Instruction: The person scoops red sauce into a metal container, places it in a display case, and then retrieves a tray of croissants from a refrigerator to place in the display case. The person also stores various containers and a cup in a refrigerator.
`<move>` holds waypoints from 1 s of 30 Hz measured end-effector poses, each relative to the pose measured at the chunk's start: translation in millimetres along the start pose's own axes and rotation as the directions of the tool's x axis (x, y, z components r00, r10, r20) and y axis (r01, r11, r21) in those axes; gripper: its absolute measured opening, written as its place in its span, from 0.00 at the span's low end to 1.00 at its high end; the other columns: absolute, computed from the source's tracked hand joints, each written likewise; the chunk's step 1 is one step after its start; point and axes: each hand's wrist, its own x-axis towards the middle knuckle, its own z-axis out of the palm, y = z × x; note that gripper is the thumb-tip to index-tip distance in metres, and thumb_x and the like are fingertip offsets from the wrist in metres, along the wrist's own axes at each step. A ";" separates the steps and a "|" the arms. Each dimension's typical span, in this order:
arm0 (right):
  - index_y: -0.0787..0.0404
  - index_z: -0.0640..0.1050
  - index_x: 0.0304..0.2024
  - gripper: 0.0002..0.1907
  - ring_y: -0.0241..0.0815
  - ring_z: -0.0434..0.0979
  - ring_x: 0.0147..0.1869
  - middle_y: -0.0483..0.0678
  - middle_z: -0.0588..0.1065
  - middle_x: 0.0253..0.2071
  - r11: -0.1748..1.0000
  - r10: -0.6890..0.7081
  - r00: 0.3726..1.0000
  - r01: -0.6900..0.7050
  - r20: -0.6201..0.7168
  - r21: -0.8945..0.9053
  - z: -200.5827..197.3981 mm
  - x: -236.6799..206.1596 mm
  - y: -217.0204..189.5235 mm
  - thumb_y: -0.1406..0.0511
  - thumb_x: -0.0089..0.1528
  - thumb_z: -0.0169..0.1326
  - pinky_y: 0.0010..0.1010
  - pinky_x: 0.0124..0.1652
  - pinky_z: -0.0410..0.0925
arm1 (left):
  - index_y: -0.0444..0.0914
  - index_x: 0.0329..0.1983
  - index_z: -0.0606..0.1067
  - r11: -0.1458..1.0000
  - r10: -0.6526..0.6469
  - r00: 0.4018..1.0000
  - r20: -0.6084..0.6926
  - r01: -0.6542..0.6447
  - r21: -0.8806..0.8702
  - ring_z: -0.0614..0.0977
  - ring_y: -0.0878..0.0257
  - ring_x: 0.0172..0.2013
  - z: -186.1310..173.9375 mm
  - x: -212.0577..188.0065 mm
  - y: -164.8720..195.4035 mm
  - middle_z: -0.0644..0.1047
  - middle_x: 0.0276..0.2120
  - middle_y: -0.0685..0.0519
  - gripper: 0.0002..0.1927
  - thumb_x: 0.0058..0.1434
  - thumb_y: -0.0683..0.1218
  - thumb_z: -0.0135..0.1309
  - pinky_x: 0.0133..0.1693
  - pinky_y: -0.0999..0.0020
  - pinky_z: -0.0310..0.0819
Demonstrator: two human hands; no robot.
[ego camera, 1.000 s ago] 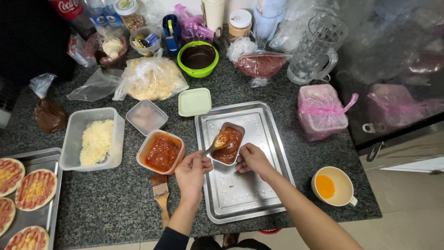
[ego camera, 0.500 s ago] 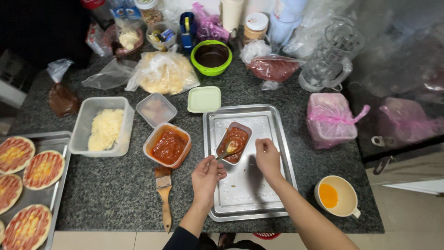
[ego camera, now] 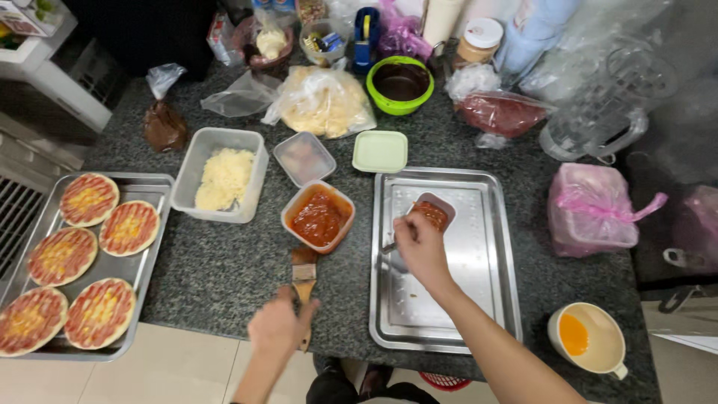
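Note:
My right hand [ego camera: 420, 247] is closed on a metal spoon [ego camera: 389, 246] over a small tub of red sauce [ego camera: 434, 212]. The tub stands at the top left of a steel tray [ego camera: 479, 299]. My left hand [ego camera: 278, 327] is at the counter's front edge, fingers wrapped around the wooden handle of a pastry brush [ego camera: 304, 271]. The brush lies just below a larger tub of red sauce [ego camera: 318, 217].
A tub of grated cheese [ego camera: 223, 179] and a baking tray [ego camera: 153, 224] holding several sauced pizza bases [ego camera: 97, 310] are to the left. A cup of orange liquid [ego camera: 587, 340] stands front right, a pink bag [ego camera: 591, 209] right. Behind are a green lid [ego camera: 380, 152], a green bowl [ego camera: 400, 84] and bags.
My left hand left the small tub and dropped to the brush handle at the counter edge. My right hand moved over the small tub and took the spoon.

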 end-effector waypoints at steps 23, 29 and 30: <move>0.62 0.73 0.46 0.12 0.36 0.79 0.28 0.48 0.77 0.33 0.964 0.233 0.968 -0.217 -0.097 0.154 116.2 48.0 -82.6 0.59 0.67 0.51 0.28 0.22 0.71 | 0.37 0.47 0.79 0.611 0.714 0.596 -0.368 -0.787 -0.089 0.82 0.44 0.45 -191.6 206.8 27.5 0.81 0.43 0.43 0.16 0.58 0.49 0.59 0.46 0.51 0.76; 0.62 0.74 0.43 0.14 0.41 0.76 0.23 0.53 0.75 0.29 0.907 0.407 0.885 -0.361 -0.226 0.216 103.0 46.5 -114.6 0.57 0.68 0.50 0.29 0.16 0.62 | 0.40 0.35 0.82 0.278 0.959 0.281 -0.044 -0.892 0.357 0.82 0.50 0.45 -157.2 280.6 111.8 0.81 0.39 0.47 0.07 0.55 0.45 0.57 0.44 0.52 0.77; 0.61 0.74 0.44 0.14 0.42 0.75 0.22 0.54 0.74 0.28 0.881 0.462 0.855 -0.412 -0.235 0.232 99.2 46.9 -115.4 0.56 0.69 0.49 0.28 0.16 0.60 | 0.41 0.33 0.82 0.191 0.975 0.223 0.013 -0.863 0.468 0.83 0.52 0.43 -146.0 291.8 125.1 0.81 0.37 0.48 0.06 0.56 0.45 0.56 0.43 0.53 0.77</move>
